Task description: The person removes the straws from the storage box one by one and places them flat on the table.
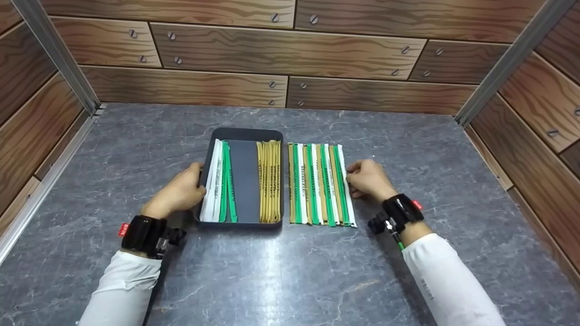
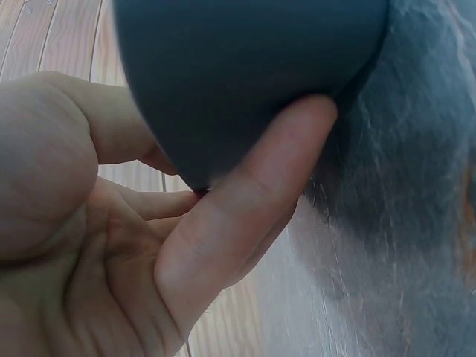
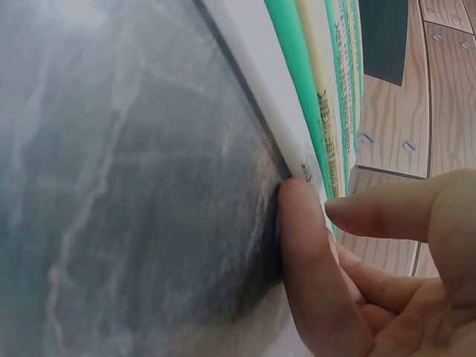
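Note:
My left hand (image 1: 179, 190) grips the left side of a dark grey tray (image 1: 247, 134); the left wrist view shows fingers against the outer wall of the tray (image 2: 238, 67). Inside lie white stick packets (image 1: 212, 185) and green stick packets (image 1: 225, 181) on the left, gold stick packets (image 1: 269, 181) on the right. Beside the tray is a row of alternating gold, green and white stick packets. At its right edge my right hand (image 1: 369, 179) pinches the outermost white stick packet (image 1: 348, 199). The right wrist view has the thumb and index fingertips right at this white packet (image 3: 256, 71).
The grey marbled tabletop (image 1: 308, 280) carries the tray and the row side by side. Wood-patterned panels (image 1: 290, 50) stand at the back and both sides, with metal posts (image 1: 512, 63) at the corners. A strip of bare tray floor (image 1: 246, 181) separates the green and gold packets.

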Motion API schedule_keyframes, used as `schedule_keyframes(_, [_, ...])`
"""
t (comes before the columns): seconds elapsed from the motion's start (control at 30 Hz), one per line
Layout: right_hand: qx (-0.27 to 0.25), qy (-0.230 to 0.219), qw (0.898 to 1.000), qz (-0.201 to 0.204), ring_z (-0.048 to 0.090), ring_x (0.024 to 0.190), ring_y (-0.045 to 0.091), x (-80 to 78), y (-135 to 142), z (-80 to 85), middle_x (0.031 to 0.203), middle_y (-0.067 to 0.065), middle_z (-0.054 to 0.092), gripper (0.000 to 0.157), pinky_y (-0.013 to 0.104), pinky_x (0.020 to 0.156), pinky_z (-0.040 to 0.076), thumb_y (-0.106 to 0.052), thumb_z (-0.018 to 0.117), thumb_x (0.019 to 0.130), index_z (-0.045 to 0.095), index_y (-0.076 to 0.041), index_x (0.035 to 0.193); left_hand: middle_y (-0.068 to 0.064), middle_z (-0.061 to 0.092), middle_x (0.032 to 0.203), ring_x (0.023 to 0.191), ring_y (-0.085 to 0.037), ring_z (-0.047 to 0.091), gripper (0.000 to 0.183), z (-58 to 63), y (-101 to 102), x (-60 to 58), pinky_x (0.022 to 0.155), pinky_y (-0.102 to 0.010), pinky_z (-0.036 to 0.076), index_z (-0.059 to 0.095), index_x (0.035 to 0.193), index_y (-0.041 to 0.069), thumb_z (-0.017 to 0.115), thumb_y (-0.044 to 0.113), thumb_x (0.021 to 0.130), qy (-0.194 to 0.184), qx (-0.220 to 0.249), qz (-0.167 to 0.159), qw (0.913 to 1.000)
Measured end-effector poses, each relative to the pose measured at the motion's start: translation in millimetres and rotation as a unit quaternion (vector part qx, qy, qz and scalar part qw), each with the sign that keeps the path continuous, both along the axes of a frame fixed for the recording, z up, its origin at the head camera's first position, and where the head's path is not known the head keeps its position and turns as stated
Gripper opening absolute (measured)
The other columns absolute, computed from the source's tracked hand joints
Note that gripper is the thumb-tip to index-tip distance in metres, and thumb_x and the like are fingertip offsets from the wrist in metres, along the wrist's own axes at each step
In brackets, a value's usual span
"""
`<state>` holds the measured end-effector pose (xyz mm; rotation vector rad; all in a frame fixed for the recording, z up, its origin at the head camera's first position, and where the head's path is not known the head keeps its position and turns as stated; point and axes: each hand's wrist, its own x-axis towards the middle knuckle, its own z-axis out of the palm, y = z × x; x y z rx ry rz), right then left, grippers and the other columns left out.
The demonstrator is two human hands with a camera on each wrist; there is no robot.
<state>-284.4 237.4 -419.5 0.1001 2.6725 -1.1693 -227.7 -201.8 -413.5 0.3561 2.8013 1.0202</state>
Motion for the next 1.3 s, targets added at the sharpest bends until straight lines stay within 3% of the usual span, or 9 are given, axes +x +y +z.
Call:
schedule_keyframes(0.23, [0.046,0.083,0.995,0.015,0.068,0.074,0.023,-3.8,-7.4,23.0,0.110,0.023,0.069,0.045,0.033,0.068,0.062,-0.007,0.058,0.093,0.060,0.009,0.135,-0.043,0.055,0.131,0.121,-0.050,0.056,0.062,-0.4,-1.8,1.2,0.107,-0.061,0.046,0.032,0.145,-0.020,0.052,-0.004,0.089,-0.002,0.001,0.001,1.0000])
schedule_keyframes(0.37, [0.066,0.143,0.987,0.039,0.064,0.089,0.026,-5.3,-30.8,47.3,0.117,0.020,0.069,0.045,0.036,0.078,0.057,-0.012,0.060,0.094,0.062,0.005,0.136,-0.043,0.055,0.131,0.123,-0.049,0.055,0.062,-0.4,-2.2,2.3,0.108,-0.061,0.046,0.032,0.145,-0.020,0.051,-0.004,0.089,-0.008,0.005,0.004,0.9999])
schedule_keyframes(0.47, [0.059,0.173,0.981,0.058,0.064,0.087,0.024,-5.4,-55.8,64.3,0.116,0.017,0.070,0.044,0.036,0.076,0.057,-0.012,0.062,0.094,0.063,0.002,0.135,-0.042,0.054,0.133,0.126,-0.049,0.054,0.062,-0.3,-1.5,3.0,0.111,-0.060,0.044,0.031,0.147,-0.020,0.050,-0.004,0.090,-0.012,0.007,0.008,0.9999])
schedule_keyframes(0.7, [0.041,0.162,0.980,0.109,0.064,0.083,0.019,-4.6,-119.7,86.1,0.117,0.011,0.069,0.044,0.029,0.070,0.057,-0.011,0.065,0.096,0.060,-0.002,0.139,-0.042,0.051,0.137,0.130,-0.051,0.051,0.064,0.4,-0.1,2.0,0.115,-0.060,0.039,0.029,0.149,-0.019,0.051,-0.004,0.090,-0.015,0.010,0.009,0.9998])
schedule_keyframes(0.93, [0.110,0.130,0.970,0.172,0.063,0.078,0.022,-10.8,-182.2,76.8,0.107,0.013,0.071,0.048,0.033,0.070,0.058,-0.008,0.065,0.092,0.059,0.003,0.139,-0.042,0.050,0.140,0.132,-0.050,0.050,0.065,-0.6,0.6,0.1,0.116,-0.059,0.039,0.029,0.150,-0.019,0.050,-0.004,0.091,-0.016,0.010,0.007,0.9998])
schedule_keyframes(1.03, [0.172,0.116,0.958,0.199,0.057,0.074,0.022,-13.9,-201.5,66.5,0.092,0.010,0.067,0.023,0.034,0.067,0.054,-0.008,0.066,0.088,0.068,0.000,0.110,-0.041,0.049,0.140,0.133,-0.050,0.049,0.065,-0.6,1.2,-0.2,0.117,-0.060,0.038,0.029,0.150,-0.018,0.050,-0.004,0.091,-0.017,0.014,0.006,0.9997])
schedule_keyframes(1.1, [0.206,0.106,0.948,0.216,0.054,0.073,0.023,-14.8,-211.5,59.5,0.085,0.007,0.060,0.006,0.034,0.065,0.051,-0.008,0.067,0.087,0.062,-0.006,0.086,-0.041,0.049,0.140,0.133,-0.050,0.049,0.065,-0.5,1.2,-0.2,0.117,-0.060,0.038,0.029,0.150,-0.018,0.051,-0.004,0.091,-0.017,0.015,0.007,0.9997])
schedule_keyframes(1.17, [0.240,0.102,0.937,0.232,0.056,0.076,0.025,-14.8,-219.5,53.3,0.083,0.008,0.060,0.022,0.037,0.065,0.051,-0.007,0.068,0.086,0.050,-0.011,0.073,-0.041,0.050,0.140,0.132,-0.050,0.050,0.064,-0.2,1.0,0.1,0.117,-0.060,0.038,0.029,0.149,-0.018,0.051,-0.005,0.090,-0.016,0.015,0.007,0.9997])
schedule_keyframes(1.3, [0.287,0.101,0.918,0.252,0.065,0.100,0.030,-13.0,-231.6,44.4,0.116,0.018,0.071,0.007,0.042,0.084,0.058,-0.006,0.070,0.085,0.063,-0.006,0.082,-0.041,0.052,0.138,0.130,-0.050,0.051,0.063,0.1,-0.2,0.7,0.116,-0.060,0.039,0.031,0.148,-0.019,0.050,-0.005,0.090,-0.008,0.009,0.006,0.9999])
